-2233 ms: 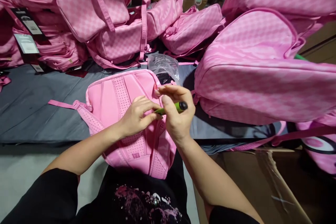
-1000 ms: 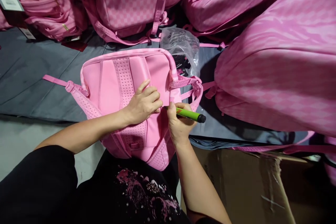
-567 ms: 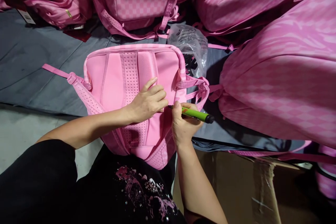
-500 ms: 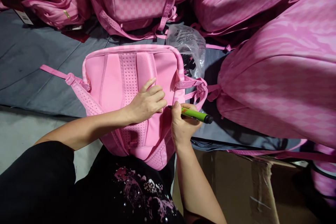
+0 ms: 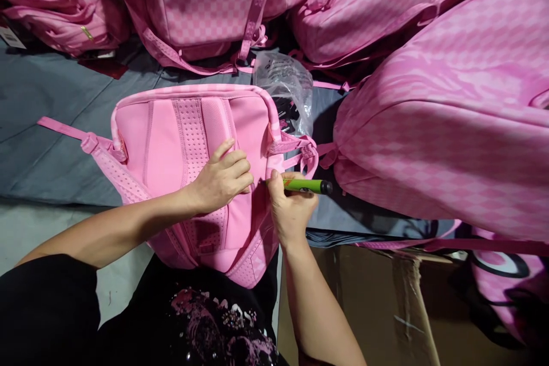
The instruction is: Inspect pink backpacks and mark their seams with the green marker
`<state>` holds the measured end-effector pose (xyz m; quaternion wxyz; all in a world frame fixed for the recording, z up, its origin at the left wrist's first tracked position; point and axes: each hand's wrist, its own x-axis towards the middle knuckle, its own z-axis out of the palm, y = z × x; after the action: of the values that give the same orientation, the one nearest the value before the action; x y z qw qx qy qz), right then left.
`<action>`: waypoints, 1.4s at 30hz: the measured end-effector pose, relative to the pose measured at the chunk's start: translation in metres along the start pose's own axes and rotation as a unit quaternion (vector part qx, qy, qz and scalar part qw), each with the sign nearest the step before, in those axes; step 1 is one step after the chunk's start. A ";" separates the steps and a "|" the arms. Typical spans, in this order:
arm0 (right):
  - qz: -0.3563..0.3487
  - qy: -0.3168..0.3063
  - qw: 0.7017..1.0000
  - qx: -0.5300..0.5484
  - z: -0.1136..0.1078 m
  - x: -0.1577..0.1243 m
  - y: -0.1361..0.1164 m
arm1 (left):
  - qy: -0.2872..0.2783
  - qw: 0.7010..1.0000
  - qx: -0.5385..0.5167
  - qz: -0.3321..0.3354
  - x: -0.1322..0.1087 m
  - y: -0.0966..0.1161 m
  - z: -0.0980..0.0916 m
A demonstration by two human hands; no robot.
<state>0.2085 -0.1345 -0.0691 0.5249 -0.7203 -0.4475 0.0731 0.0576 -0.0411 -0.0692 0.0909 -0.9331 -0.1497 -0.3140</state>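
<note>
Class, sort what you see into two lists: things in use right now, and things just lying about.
In use: left hand pressing the pink backpack; right hand gripping the green pen.
Lying about: plastic bag; piled checkered backpacks; cardboard box; grey mat.

Soft overhead light is keeping the backpack (image 5: pixel 163 137) bright and sharp. Dark shadow is pooling under the bags (image 5: pixel 450 126) on the right. The lens is bending the edges, and the far corners are blurring slightly.
</note>
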 end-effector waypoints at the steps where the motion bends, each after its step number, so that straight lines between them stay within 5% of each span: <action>1: 0.004 -0.002 1.000 0.007 0.000 -0.001 0.001 | -0.006 1.000 -0.002 -0.002 0.000 0.000 0.000; 15: 0.003 -0.033 0.999 0.013 -0.001 0.001 -0.002 | -0.030 0.999 -0.010 -0.007 0.000 -0.002 0.000; 27: 0.017 -0.055 0.998 0.028 -0.008 -0.009 -0.005 | -0.065 0.997 0.011 0.029 0.009 -0.006 -0.017; 32: -0.033 -0.080 0.996 0.037 -0.017 -0.015 -0.018 | -0.108 0.986 0.062 0.110 0.012 -0.012 -0.049; 36: -0.099 -0.098 0.988 0.070 -0.026 -0.032 -0.042 | -0.140 0.975 0.148 0.086 0.006 -0.011 -0.082; 42: -0.328 -0.002 0.941 0.078 -0.045 -0.069 -0.066 | -0.089 0.982 0.160 0.050 -0.002 0.016 -0.150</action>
<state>0.1564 -0.2117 -0.0207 0.5732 -0.4904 -0.6529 -0.0673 -0.0223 -0.0964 0.0457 0.2410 -0.9369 -0.1590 -0.1972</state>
